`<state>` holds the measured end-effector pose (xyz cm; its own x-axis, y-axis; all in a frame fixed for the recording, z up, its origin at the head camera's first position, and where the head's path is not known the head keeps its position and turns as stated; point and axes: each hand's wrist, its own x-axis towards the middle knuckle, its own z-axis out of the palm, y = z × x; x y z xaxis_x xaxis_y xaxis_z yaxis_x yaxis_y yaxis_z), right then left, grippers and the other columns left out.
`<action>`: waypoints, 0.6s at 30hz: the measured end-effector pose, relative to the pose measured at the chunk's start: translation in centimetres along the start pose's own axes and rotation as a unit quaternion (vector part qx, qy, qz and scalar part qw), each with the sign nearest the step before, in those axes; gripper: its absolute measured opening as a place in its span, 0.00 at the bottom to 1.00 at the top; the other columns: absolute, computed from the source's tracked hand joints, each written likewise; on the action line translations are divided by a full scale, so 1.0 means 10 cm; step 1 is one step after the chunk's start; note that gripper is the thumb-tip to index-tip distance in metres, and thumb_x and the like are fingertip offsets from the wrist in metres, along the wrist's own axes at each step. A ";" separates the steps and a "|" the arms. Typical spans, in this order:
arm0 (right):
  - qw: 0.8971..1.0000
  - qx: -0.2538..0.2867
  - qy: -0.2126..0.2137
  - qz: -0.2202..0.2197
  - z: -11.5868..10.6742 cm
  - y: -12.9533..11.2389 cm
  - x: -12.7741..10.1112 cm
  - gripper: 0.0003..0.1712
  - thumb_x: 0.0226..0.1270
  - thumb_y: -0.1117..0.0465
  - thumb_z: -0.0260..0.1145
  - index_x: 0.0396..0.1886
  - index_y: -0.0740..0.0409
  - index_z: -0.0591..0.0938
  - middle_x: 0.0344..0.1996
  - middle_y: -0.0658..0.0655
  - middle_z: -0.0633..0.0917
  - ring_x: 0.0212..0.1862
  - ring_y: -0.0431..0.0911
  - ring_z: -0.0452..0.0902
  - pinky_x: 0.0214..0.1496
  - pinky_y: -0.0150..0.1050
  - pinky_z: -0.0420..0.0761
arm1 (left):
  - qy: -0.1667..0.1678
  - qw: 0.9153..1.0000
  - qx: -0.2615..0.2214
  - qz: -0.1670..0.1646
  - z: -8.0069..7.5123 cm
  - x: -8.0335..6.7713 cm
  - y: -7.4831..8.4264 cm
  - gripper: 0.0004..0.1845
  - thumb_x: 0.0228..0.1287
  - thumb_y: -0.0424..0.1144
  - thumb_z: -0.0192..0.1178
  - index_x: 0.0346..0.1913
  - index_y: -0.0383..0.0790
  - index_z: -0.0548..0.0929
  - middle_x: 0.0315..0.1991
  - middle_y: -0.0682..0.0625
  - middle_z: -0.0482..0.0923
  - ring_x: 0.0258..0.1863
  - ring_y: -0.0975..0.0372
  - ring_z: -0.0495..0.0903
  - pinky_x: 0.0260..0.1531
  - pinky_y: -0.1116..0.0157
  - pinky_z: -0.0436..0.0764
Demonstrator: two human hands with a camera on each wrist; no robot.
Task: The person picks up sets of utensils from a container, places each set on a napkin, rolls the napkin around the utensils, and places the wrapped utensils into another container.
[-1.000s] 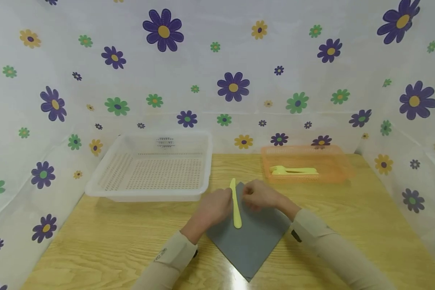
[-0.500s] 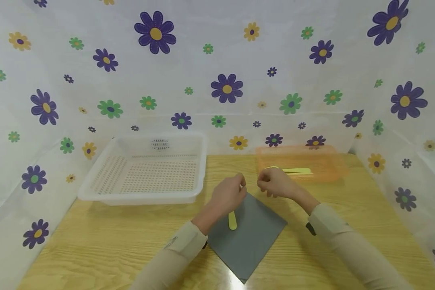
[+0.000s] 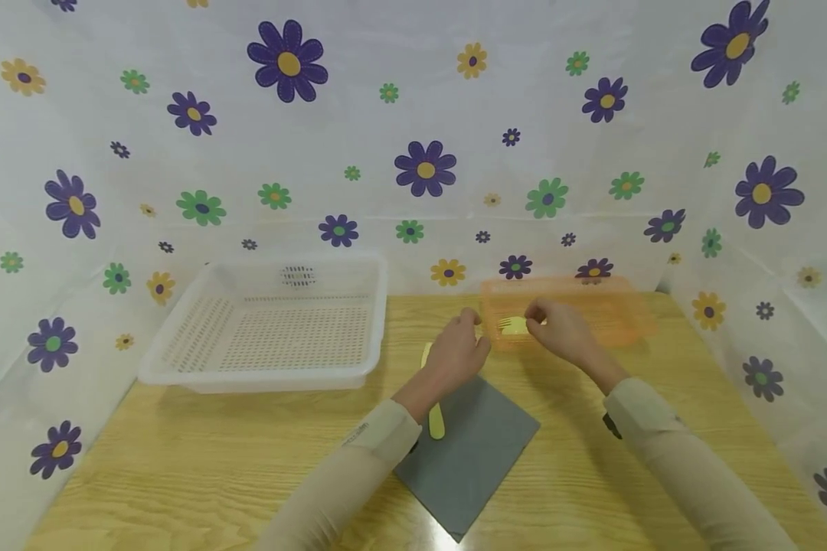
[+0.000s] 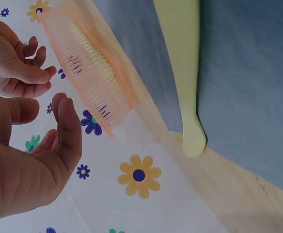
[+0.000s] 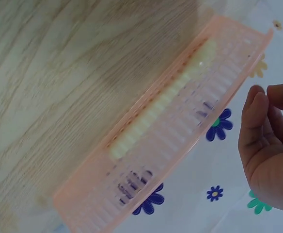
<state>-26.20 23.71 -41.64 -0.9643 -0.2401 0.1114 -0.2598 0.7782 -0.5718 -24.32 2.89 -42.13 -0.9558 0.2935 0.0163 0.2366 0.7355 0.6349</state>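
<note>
A pale yellow knife (image 3: 436,424) lies on a flat dark grey square (image 3: 478,448) that looks like a folded napkin. Its tip sticks out past the napkin's edge in the left wrist view, and my left forearm covers its middle in the head view. My left hand (image 3: 456,350) hovers past the napkin's far corner, fingers loosely bent around nothing. At the front of the orange basket (image 3: 491,306), my right hand (image 3: 563,330) has thumb and fingertips close together over a yellow fork (image 3: 514,326), hiding its handle. The right wrist view has no object between those fingers (image 5: 256,104).
A large white perforated basket (image 3: 262,376) stands at the back left of the wooden table (image 3: 234,459). Flower-printed sheeting (image 3: 358,138) rises behind the table and along both sides.
Both hands have moved away from over the napkin, forward and to the right. The right hand has reached the orange basket. The knife stays on the napkin, and the head view has turned slightly.
</note>
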 end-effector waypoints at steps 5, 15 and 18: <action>1.000 -0.025 -0.006 0.011 -0.04 0.11 0.10 0.13 0.70 0.67 0.58 0.48 0.72 0.80 0.42 0.68 0.85 0.36 0.54 0.82 0.38 0.47 0.82 | -0.018 0.998 -0.053 -0.021 0.04 0.10 0.00 0.24 0.72 0.39 0.49 0.65 0.32 0.64 0.21 0.53 0.66 0.14 0.64 0.61 0.16 0.67 0.63; 0.994 -0.060 -0.073 0.059 -0.12 0.32 0.30 0.18 0.69 0.69 0.53 0.53 0.72 0.81 0.52 0.71 0.83 0.51 0.61 0.80 0.53 0.55 0.80 | -0.068 0.984 -0.153 -0.067 0.11 0.23 -0.03 0.25 0.75 0.42 0.49 0.67 0.33 0.58 0.17 0.50 0.72 0.14 0.62 0.71 0.18 0.68 0.68; 0.990 -0.081 -0.095 0.064 -0.13 0.36 0.34 0.18 0.65 0.72 0.54 0.52 0.74 0.81 0.51 0.72 0.82 0.51 0.63 0.80 0.53 0.54 0.80 | -0.074 0.978 -0.181 -0.078 0.14 0.23 -0.03 0.25 0.75 0.41 0.49 0.67 0.33 0.58 0.21 0.47 0.75 0.22 0.55 0.81 0.25 0.67 0.76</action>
<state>-30.47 26.40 -42.26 -0.9669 -0.2266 -0.1169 -0.1559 0.8881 -0.4325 -26.40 4.17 -43.34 -0.9331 0.3007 -0.1972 -0.0122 0.5217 0.8531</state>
